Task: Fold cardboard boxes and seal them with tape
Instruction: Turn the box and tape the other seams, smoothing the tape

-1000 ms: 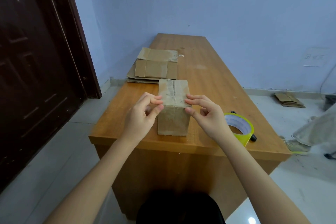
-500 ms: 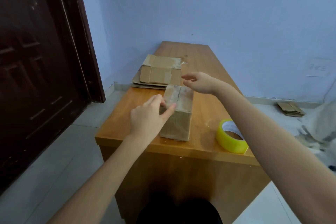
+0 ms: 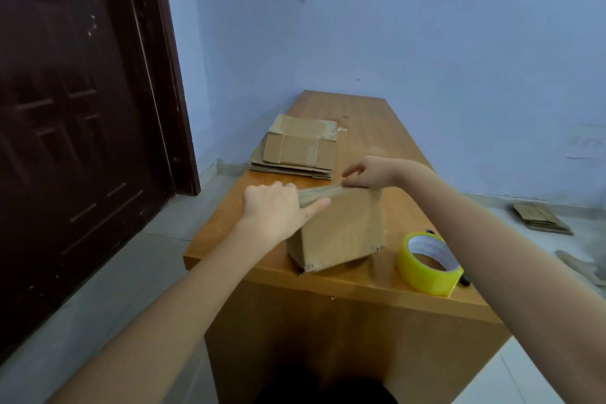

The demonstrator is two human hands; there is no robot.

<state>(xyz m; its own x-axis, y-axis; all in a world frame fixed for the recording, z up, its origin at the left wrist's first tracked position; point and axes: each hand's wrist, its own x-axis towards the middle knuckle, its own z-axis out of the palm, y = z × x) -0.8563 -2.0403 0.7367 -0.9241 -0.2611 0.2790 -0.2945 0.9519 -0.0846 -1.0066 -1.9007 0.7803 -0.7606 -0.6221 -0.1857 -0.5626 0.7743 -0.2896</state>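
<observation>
So the small brown cardboard box [image 3: 341,229] sits turned at an angle near the front edge of the orange wooden table [image 3: 370,115]. The left hand [image 3: 275,210] presses on its top left end, fingers mostly straight, while the right hand [image 3: 369,172] pinches the far top corner. A yellow roll of tape [image 3: 428,264] lies just right of it, and a stack of flattened cardboard boxes [image 3: 298,149] sits further back.
</observation>
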